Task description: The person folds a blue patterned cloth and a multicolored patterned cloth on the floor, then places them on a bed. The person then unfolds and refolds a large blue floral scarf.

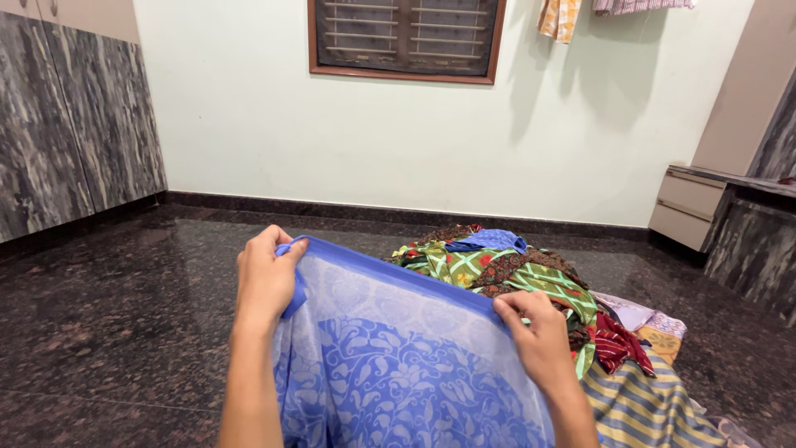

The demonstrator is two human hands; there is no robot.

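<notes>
I hold up a thin blue cloth (pixel 398 357) with a pale paisley pattern, stretched between both hands. My left hand (pixel 265 278) grips its upper left corner, bunched in the fist. My right hand (pixel 539 332) pinches the top edge on the right. The cloth hangs down in front of me and hides my lap and the floor below. Behind it lies a heap of clothes (pixel 514 270) in green, red, brown and blue.
A striped yellow and grey cloth (pixel 638 406) is spread on the dark granite floor (pixel 108 315) at the right. Marble-patterned cupboards (pixel 66 124) line the left wall. A low drawer unit (pixel 692 203) stands at the right. A barred window (pixel 406 37) is in the far wall.
</notes>
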